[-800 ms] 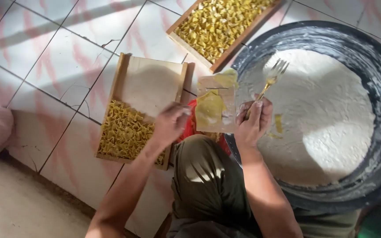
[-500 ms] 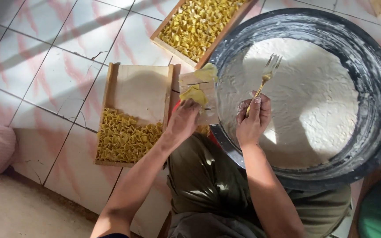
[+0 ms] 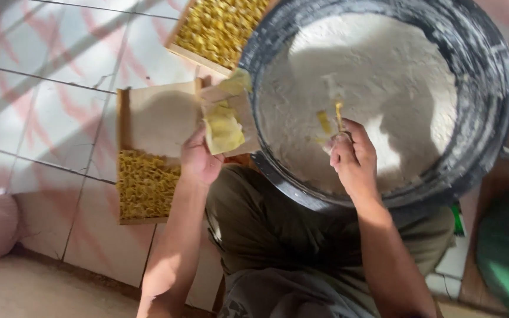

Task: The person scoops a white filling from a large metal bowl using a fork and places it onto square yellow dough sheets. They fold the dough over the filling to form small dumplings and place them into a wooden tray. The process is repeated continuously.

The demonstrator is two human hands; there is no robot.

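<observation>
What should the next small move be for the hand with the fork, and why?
Probably lower the fork in the right hand under the yellow dough piece lying on the flour in the big round pan and lift it toward the sheet at the left hand. The fork tip sits right beside that piece, and the half-filled wooden tray has bare room.

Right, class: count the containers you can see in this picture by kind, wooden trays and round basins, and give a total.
Shallow wooden trays holding small yellow pieces: 2 (one by the left hand, one at the top edge)
Large round dark metal basin of white flour: 1
Total: 3
</observation>
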